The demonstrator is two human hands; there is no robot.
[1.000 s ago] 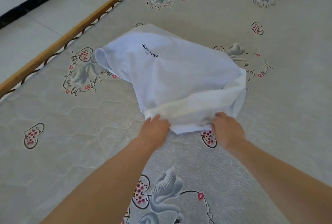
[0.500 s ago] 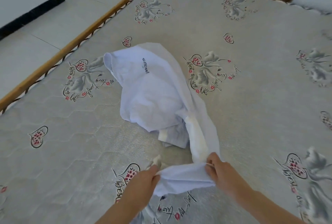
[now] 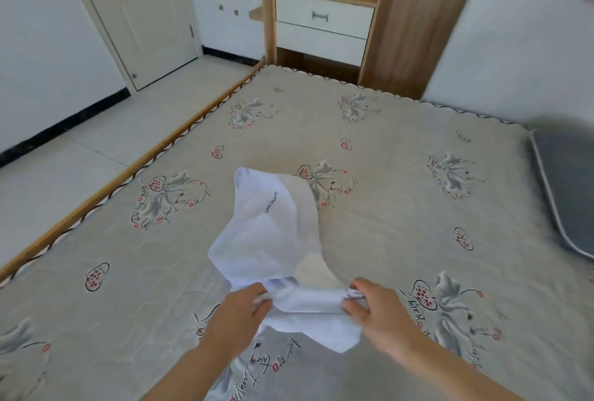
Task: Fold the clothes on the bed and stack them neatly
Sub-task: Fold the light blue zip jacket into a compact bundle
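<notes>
A white garment with small dark lettering lies crumpled in the middle of the grey patterned mattress. Its near edge is lifted off the bed. My left hand pinches that edge on the left, and my right hand pinches it on the right. The cloth is stretched between both hands, and a loose flap hangs below them. The far part of the garment rests on the mattress.
A dark grey folded item lies at the bed's right edge. A wooden cabinet with white drawers stands past the far edge. A wooden rail borders the left side, with tiled floor and a door beyond.
Both hands have pulled the garment's near edge toward me, dragging the cloth into a long bunched shape. The camera has tilted up, bringing the room into view.
</notes>
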